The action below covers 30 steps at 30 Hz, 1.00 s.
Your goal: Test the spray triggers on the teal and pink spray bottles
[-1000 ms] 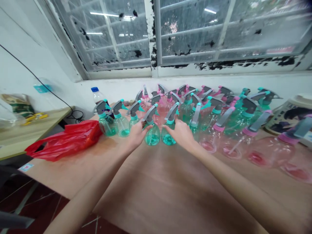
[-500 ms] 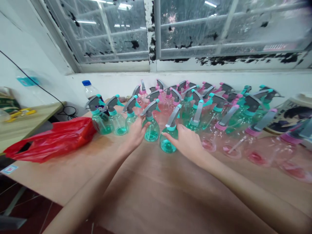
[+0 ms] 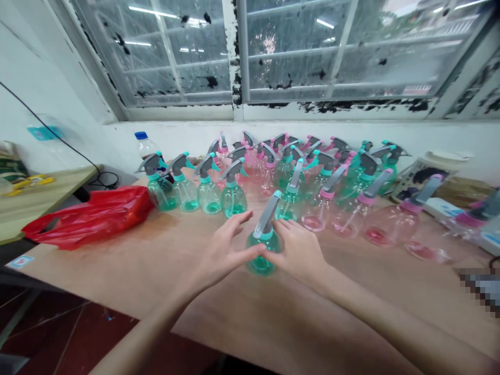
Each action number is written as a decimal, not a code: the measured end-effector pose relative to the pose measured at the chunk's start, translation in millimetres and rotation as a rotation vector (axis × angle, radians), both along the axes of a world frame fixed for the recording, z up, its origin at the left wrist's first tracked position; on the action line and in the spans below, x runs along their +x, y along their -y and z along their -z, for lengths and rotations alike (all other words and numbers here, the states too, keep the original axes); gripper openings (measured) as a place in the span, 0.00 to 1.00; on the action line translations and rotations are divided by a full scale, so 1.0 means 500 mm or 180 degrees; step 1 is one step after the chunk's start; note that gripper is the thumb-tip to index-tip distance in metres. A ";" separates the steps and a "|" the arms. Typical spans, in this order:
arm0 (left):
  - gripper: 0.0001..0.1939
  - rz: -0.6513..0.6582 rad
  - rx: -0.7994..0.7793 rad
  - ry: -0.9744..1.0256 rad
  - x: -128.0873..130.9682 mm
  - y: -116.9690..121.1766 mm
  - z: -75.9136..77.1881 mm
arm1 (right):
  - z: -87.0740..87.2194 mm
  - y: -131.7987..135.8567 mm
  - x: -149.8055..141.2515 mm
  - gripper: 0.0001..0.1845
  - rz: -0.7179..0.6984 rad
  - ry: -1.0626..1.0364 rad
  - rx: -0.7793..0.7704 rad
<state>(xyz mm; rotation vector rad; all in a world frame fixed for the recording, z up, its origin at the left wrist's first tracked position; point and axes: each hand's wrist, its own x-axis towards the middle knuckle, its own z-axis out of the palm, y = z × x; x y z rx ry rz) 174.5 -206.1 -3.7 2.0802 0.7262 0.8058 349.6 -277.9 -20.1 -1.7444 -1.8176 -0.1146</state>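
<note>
A green spray bottle [image 3: 261, 266] with a grey trigger head stands upright near the middle of the table, closer to me than the others. My right hand [image 3: 302, 247] grips it from the right, thumb across the front and fingers partly hidden behind. On the other side, my left hand [image 3: 219, 252] is open, its fingers spread and its thumb tip in front of the bottle; whether it touches cannot be made out. Just beyond my left hand, another green spray bottle [image 3: 233, 200] ends a row of several green ones.
Pink spray bottles [image 3: 377, 233] line the right, with more pink and green ones behind. A red plastic bag [image 3: 94, 216] lies at the left. A blue-capped drink bottle [image 3: 142, 143] and a printed tub [image 3: 425, 174] stand farther back, below the window [image 3: 289, 52].
My right hand has brought the green bottle towards me, out from the others. My left hand has left the neighbouring green bottle and moved nearer to this one, fingers spread.
</note>
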 end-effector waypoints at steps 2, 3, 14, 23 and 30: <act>0.38 0.0233 -0.0175 0.0116 0.029 0.023 -0.010 | 0.002 0.027 0.001 0.19 -0.0137 -0.0044 0.0096; 0.38 0.0333 -0.0250 0.0166 0.043 0.033 -0.014 | 0.003 0.040 0.001 0.18 -0.0215 -0.0061 0.0128; 0.19 0.0306 0.0013 0.0806 0.137 0.104 0.023 | 0.051 0.122 0.073 0.35 -0.1063 -0.0220 0.0126; 0.21 0.0268 -0.0129 0.0731 0.154 0.100 0.008 | 0.168 0.126 0.230 0.17 -0.0462 -0.0216 -0.0218; 0.22 0.0078 -0.0209 0.0529 0.159 0.106 -0.002 | 0.188 0.130 0.234 0.22 -0.0445 -0.0064 -0.0371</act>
